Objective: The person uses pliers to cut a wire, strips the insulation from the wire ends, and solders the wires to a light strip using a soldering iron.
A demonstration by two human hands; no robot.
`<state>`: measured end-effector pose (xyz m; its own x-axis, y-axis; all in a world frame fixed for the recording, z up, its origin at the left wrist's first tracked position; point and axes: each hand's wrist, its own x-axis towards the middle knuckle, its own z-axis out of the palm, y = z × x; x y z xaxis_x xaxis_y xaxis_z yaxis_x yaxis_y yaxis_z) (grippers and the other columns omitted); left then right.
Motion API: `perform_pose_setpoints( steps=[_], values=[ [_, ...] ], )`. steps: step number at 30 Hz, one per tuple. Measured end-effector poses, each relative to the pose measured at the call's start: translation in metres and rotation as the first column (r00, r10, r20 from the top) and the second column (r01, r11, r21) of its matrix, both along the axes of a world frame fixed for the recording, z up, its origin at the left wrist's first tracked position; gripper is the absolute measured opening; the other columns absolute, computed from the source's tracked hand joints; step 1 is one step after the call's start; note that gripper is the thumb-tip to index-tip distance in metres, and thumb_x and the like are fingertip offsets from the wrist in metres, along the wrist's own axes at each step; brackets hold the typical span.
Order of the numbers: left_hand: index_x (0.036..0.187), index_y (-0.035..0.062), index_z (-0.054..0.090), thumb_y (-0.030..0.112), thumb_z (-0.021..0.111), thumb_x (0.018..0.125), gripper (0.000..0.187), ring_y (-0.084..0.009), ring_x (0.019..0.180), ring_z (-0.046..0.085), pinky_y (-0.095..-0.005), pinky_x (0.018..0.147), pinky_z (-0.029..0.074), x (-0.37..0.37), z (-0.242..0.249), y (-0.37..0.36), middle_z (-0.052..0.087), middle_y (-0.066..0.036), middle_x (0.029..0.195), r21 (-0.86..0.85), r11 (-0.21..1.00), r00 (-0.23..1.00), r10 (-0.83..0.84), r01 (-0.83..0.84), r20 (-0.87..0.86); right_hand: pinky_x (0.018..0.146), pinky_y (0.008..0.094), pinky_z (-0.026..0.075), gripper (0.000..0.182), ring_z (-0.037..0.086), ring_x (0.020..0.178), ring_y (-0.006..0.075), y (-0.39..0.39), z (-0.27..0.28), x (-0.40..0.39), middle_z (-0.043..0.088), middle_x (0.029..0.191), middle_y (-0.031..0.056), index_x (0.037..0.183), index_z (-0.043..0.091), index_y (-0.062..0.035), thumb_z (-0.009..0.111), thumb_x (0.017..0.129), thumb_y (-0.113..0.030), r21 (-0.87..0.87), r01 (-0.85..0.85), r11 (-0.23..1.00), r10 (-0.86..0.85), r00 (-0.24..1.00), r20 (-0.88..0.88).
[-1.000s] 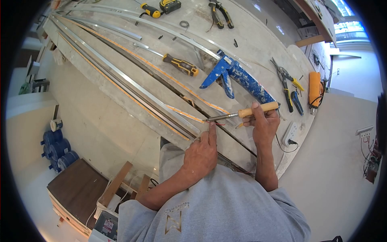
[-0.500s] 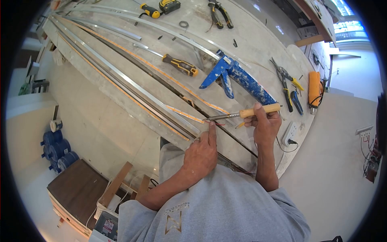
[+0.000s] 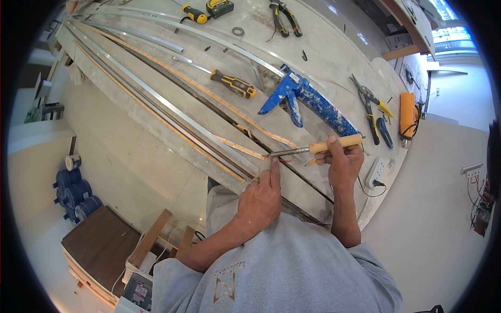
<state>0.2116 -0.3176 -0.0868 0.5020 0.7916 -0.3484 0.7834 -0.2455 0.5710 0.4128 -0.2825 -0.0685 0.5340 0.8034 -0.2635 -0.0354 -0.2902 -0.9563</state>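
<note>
My right hand (image 3: 345, 164) is wrapped round the wooden handle of a soldering iron (image 3: 321, 147). The iron's metal tip rests at the end of an orange-and-white LED strip (image 3: 240, 147). My left hand (image 3: 261, 201) lies by that same end, with its index finger stretched to the tip and pressing near a thin red wire (image 3: 284, 160). Whether its fingers pinch the wire is too small to tell. Just beyond the hands, a blue caulking gun (image 3: 318, 104) lies on the worktable (image 3: 172, 109).
Screwdrivers (image 3: 233, 84), pliers (image 3: 284, 18), snips (image 3: 371, 107) and a tape measure (image 3: 219, 7) lie on the table. Long metal profiles (image 3: 141, 83) run to the far left. An orange heat tool (image 3: 407, 117) and a power strip (image 3: 374, 173) are at the right edge.
</note>
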Motion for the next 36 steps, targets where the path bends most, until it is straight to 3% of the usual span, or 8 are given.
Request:
perform_pose_setpoints(
  steps=[33,36],
  values=[
    [0.151,-0.009,0.028,0.016,0.065,0.087,0.078,-0.0338,0.078,0.064,-0.0415,0.069,0.055,0.001,-0.007,-0.006,0.056,-0.02,0.106,0.051,0.999,1.0,-0.013,0.013,-0.007,0.05,0.0295,0.058,0.03,0.07,0.059,0.0203,-0.005,-0.001,0.006,0.071,0.08,0.0181,0.099,0.06,0.0054,0.072,0.093,-0.021,0.008,0.008,1.0,-0.008,1.0,-0.03],
    [0.151,-0.0091,0.027,0.015,0.064,0.087,0.078,-0.0337,0.078,0.064,-0.0415,0.069,0.055,0.001,-0.004,-0.005,0.055,-0.02,0.106,0.053,0.998,1.0,-0.016,0.017,-0.015,0.052,0.0277,0.059,0.028,0.07,0.059,0.0185,-0.003,0.0,0.005,0.071,0.078,0.0172,0.095,0.064,0.0094,0.073,0.092,-0.017,0.03,0.027,0.999,-0.025,0.998,-0.064]
  ],
)
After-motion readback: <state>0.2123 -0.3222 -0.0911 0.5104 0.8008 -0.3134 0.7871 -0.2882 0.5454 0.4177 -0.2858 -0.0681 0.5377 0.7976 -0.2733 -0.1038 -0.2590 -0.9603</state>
